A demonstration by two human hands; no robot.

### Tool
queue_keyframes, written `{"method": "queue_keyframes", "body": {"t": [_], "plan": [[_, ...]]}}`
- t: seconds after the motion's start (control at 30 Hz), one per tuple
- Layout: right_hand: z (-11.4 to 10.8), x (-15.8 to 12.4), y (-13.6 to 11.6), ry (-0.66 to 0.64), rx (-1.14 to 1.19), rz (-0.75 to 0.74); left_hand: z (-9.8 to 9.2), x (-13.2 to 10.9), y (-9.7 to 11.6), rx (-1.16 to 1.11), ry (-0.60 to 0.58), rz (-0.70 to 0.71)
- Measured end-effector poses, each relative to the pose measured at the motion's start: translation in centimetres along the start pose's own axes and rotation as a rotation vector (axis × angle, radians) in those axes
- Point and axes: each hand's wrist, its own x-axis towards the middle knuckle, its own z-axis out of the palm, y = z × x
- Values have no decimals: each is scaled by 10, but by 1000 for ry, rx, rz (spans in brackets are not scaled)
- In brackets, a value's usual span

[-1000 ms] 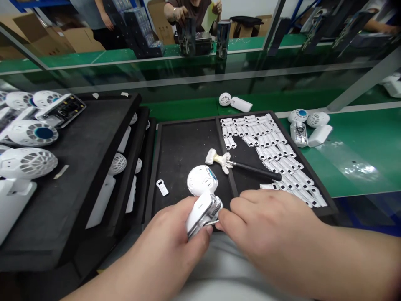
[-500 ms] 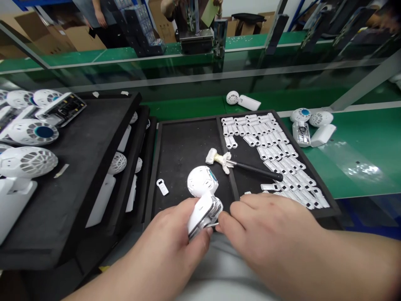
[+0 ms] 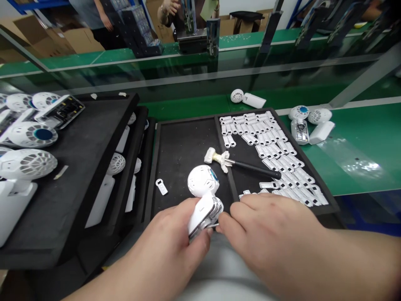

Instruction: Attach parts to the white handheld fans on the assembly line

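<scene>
My left hand (image 3: 171,242) is wrapped round the white handle of a small hand-held fan (image 3: 203,196), whose round head points away from me over the black tray (image 3: 184,146). My right hand (image 3: 266,234) pinches at the handle's open side with thumb and forefinger; what is between the fingertips is too small to make out. A small white clip part (image 3: 161,186) lies loose on the tray's left half. A black-handled tool with a white head (image 3: 238,164) lies across the tray divider. Rows of several white clip parts (image 3: 275,154) fill the right half.
Stacked black trays (image 3: 78,175) at the left carry several white fans (image 3: 29,163). More fans (image 3: 308,121) and a lone one (image 3: 247,98) lie on the green conveyor belt (image 3: 360,146). Other people (image 3: 175,10) work beyond the far belt.
Both hands keep their grip on the fan and have hardly moved. The fans on the belt have drifted slightly, and the person across the belt has shifted their hands.
</scene>
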Motion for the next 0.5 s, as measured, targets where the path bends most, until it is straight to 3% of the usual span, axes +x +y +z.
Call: {"method": "queue_keyframes", "body": {"t": [0.5], "plan": [[0,-8,-2,40,-2,23,3,-1,5,49,8,13]]}}
